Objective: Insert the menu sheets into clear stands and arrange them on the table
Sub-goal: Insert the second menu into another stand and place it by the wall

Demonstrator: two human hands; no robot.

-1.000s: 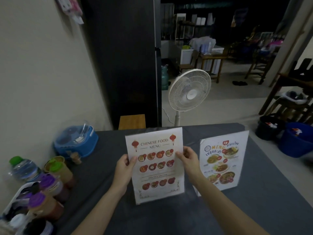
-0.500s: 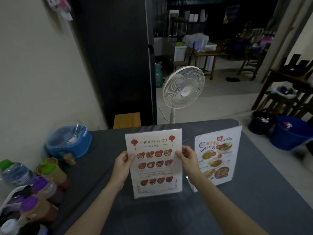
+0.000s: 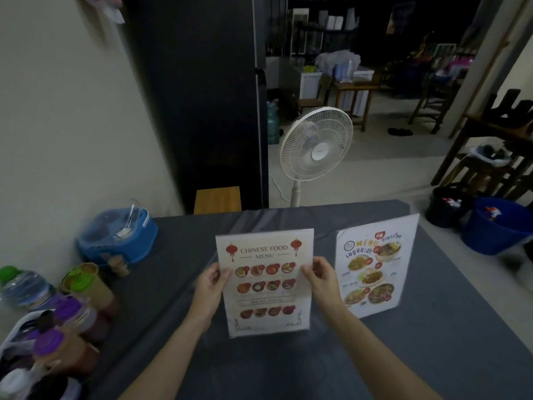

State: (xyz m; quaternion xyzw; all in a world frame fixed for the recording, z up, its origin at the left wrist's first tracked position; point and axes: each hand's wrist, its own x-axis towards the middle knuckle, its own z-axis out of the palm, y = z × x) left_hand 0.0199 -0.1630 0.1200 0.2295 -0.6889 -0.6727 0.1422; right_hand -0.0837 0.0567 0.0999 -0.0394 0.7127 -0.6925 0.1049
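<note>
The person stands at the grey-covered table (image 3: 432, 356) with both forearms stretched out over it. Between the hands is the Chinese food menu stand (image 3: 265, 284), a clear holder with its sheet already inside, held upright near the middle of the table. The left hand (image 3: 210, 287) pinches the stand's left edge, thumb on the front face; the right hand (image 3: 320, 280) does the same on the right edge. Both grips are narrow, fingers closed on the plastic about halfway up. The foot of the stand looks to be at or just above the cloth; I cannot tell whether it rests there.

Just beside it on the right stands the Thai menu stand (image 3: 375, 267), already filled and set down, turned a little away from the first. The two are near but not touching.

So the inserting seems finished for these two, and the step in hand looks like arranging: placing this stand and squaring it to its neighbour. The next move probably calls for settling the base flat on the cloth, checking it stands steadily, and letting go with both hands at once so it does not tip.

Off to the left sit a blue lidded container (image 3: 118, 235), a water bottle (image 3: 23, 287) and purple-capped sauce bottles (image 3: 69, 321), well clear. A white pedestal fan (image 3: 315, 148) stands beyond the table's far edge.
</note>
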